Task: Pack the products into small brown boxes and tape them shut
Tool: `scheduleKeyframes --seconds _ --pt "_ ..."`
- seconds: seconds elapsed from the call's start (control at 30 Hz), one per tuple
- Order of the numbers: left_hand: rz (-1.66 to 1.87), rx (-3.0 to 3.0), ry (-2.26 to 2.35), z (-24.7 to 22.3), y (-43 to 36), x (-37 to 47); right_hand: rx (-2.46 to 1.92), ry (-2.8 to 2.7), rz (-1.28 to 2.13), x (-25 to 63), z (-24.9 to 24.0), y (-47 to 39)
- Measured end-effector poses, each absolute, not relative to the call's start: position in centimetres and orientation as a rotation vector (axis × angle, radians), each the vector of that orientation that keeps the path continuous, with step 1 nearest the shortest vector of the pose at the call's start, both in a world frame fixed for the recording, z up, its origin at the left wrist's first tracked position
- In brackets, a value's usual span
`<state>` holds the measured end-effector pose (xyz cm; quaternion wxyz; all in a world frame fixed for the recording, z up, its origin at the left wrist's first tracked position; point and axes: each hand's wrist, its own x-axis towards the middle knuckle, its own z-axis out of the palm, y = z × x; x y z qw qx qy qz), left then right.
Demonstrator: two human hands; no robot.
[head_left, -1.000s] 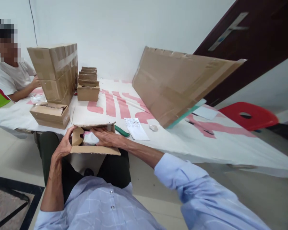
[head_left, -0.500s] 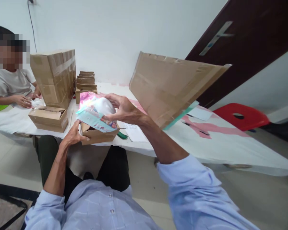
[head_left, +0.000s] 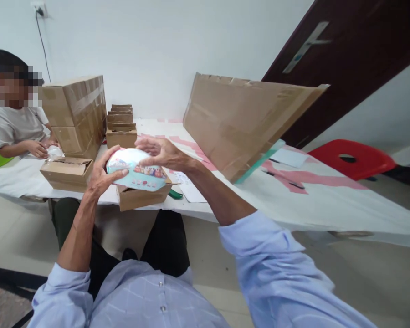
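Observation:
A printed packet point(head_left: 140, 175) in light blue, white and pink, with small cartoon figures along it, is held above a small open cardboard box point(head_left: 144, 197). My left hand point(head_left: 102, 173) grips the packet's left end, thumb across the printed front and fingers behind. Over its upper right side is my right hand point(head_left: 166, 155), fingers spread apart and thumb against or just in front of the print; whether it touches cannot be told. The packet hides most of the box's opening. Just right of the box lies a green-handled object point(head_left: 175, 194).
Left of me are another small box point(head_left: 67, 173), tall taped cartons point(head_left: 78, 114) and a seated person point(head_left: 17, 123) handling something white. Several narrow boxes point(head_left: 121, 132) stand behind. A large cardboard sheet point(head_left: 246, 118) leans at the right, near scissors point(head_left: 287, 180) and a red stool point(head_left: 355, 159).
My left hand has moved from the box up onto the packet. My right hand's grip on the white bulge has loosened, and the packet has turned its printed front toward me.

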<state>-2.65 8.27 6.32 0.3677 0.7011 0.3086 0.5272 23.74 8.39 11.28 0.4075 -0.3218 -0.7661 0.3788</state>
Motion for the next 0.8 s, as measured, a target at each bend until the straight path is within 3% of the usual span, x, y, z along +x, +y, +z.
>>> scheduleKeyframes --seconds 0.2,0.4,0.6,0.8 --pt "1.677 1.551 0.778 7.2 15.0 -1.5 -0.778 -1.713 1.038 26.1 11.3 14.4" --pt "1.706 1.325 0.800 6.8 22.4 0.4 -0.737 -1.576 1.184 25.6 7.6 20.5" --pt "1.508 1.132 0.891 2.3 24.9 0.8 -0.887 -1.530 1.416 26.4 3.4 22.6" --pt "1.228 1.036 0.768 -0.9 24.0 0.6 -1.061 -1.673 1.497 29.3 3.4 23.6"
